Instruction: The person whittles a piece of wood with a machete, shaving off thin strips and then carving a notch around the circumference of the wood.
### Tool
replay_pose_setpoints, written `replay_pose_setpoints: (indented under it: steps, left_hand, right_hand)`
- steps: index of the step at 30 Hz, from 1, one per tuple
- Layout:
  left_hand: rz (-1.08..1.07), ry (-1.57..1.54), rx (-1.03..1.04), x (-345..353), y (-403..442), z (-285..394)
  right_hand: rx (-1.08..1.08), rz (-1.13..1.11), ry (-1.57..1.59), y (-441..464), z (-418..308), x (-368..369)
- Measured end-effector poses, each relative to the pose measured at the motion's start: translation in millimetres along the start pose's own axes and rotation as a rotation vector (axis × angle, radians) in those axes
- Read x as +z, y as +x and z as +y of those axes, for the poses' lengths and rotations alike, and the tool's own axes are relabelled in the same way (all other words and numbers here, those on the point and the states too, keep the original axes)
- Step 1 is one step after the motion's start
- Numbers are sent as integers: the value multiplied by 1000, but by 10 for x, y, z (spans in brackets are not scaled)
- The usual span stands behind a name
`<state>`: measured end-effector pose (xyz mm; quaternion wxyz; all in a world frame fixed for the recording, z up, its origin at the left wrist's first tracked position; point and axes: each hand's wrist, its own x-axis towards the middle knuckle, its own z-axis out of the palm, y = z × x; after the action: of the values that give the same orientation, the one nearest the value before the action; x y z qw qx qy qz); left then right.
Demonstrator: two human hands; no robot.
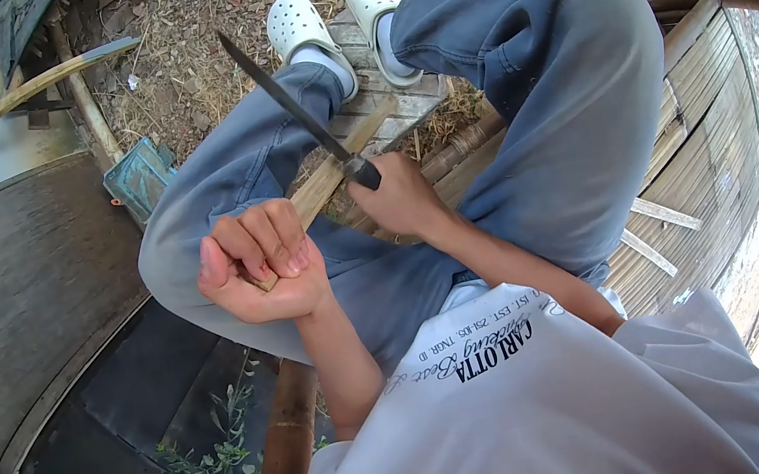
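Note:
My left hand [265, 265] is closed around the near end of a pale strip of wood [323, 187], palm turned up, in front of my bent left leg. The strip slants away from me between my knees. My right hand [400, 197] grips the dark handle of a knife [286, 98]. Its long, narrow blade points up and to the left, crossing over the strip close to the handle. Whether the blade touches the wood, I cannot tell. Part of the strip is hidden by my left fingers.
My feet, in white clogs [297, 28], rest on a weathered board [417, 106]. Bamboo slats [708, 169] lie to the right, and a curved bamboo piece [21, 101] to the left. A teal container [142, 177] sits beyond my left knee. A leafy plant [221, 458] grows at lower left.

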<state>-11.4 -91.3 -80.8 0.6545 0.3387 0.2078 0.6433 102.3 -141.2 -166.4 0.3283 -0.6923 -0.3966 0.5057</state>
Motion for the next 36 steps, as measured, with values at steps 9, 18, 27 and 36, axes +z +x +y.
replay_pose_setpoints:
  steps: [9, 18, 27, 36]
  left_hand:
    - [-156, -37, -53, -29, 84, 12]
    - [-203, -18, -70, -4, 96, 3]
    - [-359, 39, -118, -16, 148, 61]
    - [-369, 50, -106, 100, 152, 21]
  right_hand:
    - [-31, 113, 48, 72, 129, 8]
    - [43, -31, 0, -155, -112, -108]
    - [70, -142, -117, -372, -259, -293]
    - [104, -99, -153, -322, -177, -334]
